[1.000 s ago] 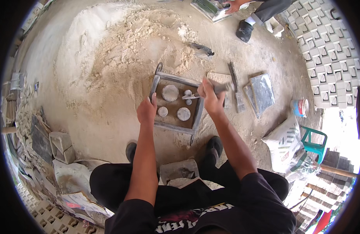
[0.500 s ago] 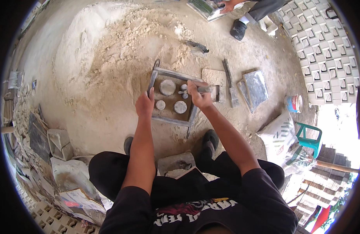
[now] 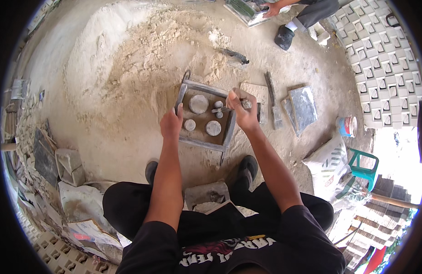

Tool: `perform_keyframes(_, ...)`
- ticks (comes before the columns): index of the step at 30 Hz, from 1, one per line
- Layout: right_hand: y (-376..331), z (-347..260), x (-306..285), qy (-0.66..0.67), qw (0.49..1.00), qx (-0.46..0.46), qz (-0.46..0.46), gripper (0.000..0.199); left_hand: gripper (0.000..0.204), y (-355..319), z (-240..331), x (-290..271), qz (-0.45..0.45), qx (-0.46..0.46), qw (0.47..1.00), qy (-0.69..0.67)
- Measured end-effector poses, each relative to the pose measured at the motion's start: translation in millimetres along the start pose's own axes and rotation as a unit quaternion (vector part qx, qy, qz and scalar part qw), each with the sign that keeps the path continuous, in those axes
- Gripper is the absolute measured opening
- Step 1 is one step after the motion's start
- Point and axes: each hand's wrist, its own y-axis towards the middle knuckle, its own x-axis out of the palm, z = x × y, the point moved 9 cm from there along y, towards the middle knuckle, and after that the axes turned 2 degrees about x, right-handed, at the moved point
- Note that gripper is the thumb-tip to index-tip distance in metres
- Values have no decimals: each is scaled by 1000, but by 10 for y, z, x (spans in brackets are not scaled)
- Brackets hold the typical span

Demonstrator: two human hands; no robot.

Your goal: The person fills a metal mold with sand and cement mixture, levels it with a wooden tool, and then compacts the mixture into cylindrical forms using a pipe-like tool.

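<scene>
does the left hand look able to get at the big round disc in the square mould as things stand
Probably yes. The left hand rests on the mould's left edge, and the big round disc lies uncovered just beyond it. The right hand works at the far side.

Head-worn fisheye, steeply downward, close

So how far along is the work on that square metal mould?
Done: the mould frame sits on the sandy ground with four round inserts in it. In hand: the left hand grips the frame's left edge; the right hand holds a small tool at its right side. Left: no fill shows inside; the sand pile lies behind.
</scene>
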Motion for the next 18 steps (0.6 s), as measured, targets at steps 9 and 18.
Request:
perform_keyframes(9,-485,-15,-333,-51,994,28,91,43,59,76,145,10,1,26,999,36)
perform_keyframes(18,-502,50,-486,-46,995,19,82,47,58,96,145,33,-8,36,998,56)
